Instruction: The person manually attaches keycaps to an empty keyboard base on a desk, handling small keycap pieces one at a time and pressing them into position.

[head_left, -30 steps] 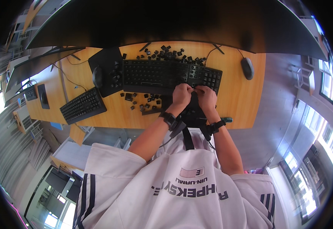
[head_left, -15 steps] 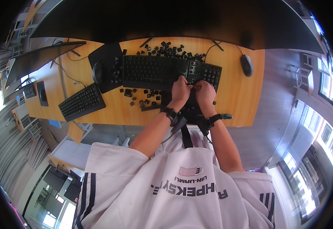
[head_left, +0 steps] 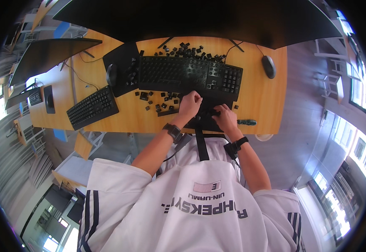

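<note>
A black keyboard lies across the desk in front of me, many keys gone from its right-middle part, where the bare plate shows. Just below its front edge my left hand is closed, thumb and fingertips pressed together; whatever they hold is too small to make out. My right hand rests lower, over a black mat. Its curled fingers are at small dark pieces on the mat, which I cannot tell apart. Loose black keycaps are heaped behind the keyboard. More keycaps lie scattered left of my left hand.
A screwdriver-like green handle lies right of my right hand. A mouse sits at the right, another mouse on a mouse pad at the left. A second keyboard is further left. A large monitor overhangs the back.
Both hands have drawn back from the keyboard's key area toward me and moved apart. The right one has come down to the mat; the left now sits below the keyboard's front edge.
</note>
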`<state>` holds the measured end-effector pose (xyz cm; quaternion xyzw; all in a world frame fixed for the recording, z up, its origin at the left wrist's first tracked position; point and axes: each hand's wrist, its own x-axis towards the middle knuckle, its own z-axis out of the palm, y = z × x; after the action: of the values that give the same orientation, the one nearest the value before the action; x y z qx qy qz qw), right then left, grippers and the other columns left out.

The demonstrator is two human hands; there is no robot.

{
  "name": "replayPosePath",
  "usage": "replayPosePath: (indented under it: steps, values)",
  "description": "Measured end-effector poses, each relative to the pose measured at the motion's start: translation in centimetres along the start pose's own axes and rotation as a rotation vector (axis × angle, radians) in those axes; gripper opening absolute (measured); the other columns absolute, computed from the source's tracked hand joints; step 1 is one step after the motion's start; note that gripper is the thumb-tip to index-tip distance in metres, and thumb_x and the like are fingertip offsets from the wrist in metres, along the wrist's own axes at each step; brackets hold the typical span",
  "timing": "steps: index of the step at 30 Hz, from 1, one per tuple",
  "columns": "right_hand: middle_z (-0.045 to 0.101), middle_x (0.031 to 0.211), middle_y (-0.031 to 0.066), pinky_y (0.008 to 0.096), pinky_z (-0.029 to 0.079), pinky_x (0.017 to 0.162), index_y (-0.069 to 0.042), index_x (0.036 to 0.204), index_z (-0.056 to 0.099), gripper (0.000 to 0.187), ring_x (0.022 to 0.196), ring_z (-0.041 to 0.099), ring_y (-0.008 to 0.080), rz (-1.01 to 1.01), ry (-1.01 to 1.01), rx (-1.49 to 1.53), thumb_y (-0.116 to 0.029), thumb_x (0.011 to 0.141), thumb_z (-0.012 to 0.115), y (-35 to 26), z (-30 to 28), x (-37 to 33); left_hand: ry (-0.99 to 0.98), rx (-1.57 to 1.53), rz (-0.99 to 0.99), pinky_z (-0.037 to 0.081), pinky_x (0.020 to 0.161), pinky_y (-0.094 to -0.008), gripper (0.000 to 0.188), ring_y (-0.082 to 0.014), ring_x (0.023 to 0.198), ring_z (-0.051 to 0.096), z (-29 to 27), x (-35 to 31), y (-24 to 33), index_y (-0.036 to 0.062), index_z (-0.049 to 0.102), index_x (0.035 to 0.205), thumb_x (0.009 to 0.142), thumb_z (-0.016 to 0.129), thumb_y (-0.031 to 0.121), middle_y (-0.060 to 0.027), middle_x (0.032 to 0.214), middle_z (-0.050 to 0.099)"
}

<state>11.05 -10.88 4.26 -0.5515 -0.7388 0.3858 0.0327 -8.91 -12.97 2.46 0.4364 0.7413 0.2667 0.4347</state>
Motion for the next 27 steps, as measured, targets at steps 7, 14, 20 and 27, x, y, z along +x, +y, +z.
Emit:
replayPosePath:
  steps: [7, 14, 20, 27]
  values:
    - [0.071, 0.089, 0.008, 0.0342, 0.053, 0.067, -0.005, 0.098, 0.07, 0.02, 0.078, 0.069, 0.022, 0.083, 0.026, 0.191, -0.008, 0.079, 0.073, 0.2, -0.5, -0.1, -0.03, -0.016, 0.109, 0.051, 0.063, -0.035, 0.013, -0.026, 0.068, 0.066, -1.4, -3.1, 0.2, 0.0019, 0.063, 0.087, 0.085, 0.068, 0.014, -0.0116, 0.074, 0.067]
    - [0.069, 0.088, 0.006, 0.0241, 0.051, 0.064, 0.005, 0.103, 0.067, 0.015, 0.077, 0.064, 0.0118, 0.183, -0.191, 0.828, -0.004, 0.091, 0.064, -3.9, -3.5, -0.4, -0.327, -0.326, 0.052, 0.051, 0.06, -0.0271, 0.019, -0.0107, 0.064, 0.063, -2.5, -3.7, 4.8, -0.003, 0.066, 0.102, 0.092, 0.064, 0.013, -0.0071, 0.079, 0.069]
    - [0.068, 0.089, 0.0052, 0.0234, 0.051, 0.067, 0.004, 0.113, 0.065, 0.021, 0.079, 0.064, 0.0114, -0.077, -0.067, 0.818, -0.002, 0.093, 0.06, -4.3, -3.8, 1.0, -0.381, -0.599, -0.134, 0.055, 0.064, -0.0254, 0.022, -0.013, 0.067, 0.065, -3.8, -2.8, 6.1, -0.0056, 0.062, 0.11, 0.093, 0.063, 0.008, -0.0088, 0.085, 0.069]
    - [0.068, 0.089, 0.0069, 0.0236, 0.052, 0.072, 0.006, 0.113, 0.065, 0.022, 0.082, 0.067, 0.0123, 0.061, -0.077, 0.959, -0.003, 0.093, 0.061, -5.4, -4.1, 1.8, -0.367, -0.735, -0.144, 0.056, 0.065, -0.0257, 0.024, -0.0146, 0.069, 0.067, -4.3, -2.7, 5.8, -0.0049, 0.06, 0.114, 0.093, 0.062, 0.006, -0.0106, 0.088, 0.07]
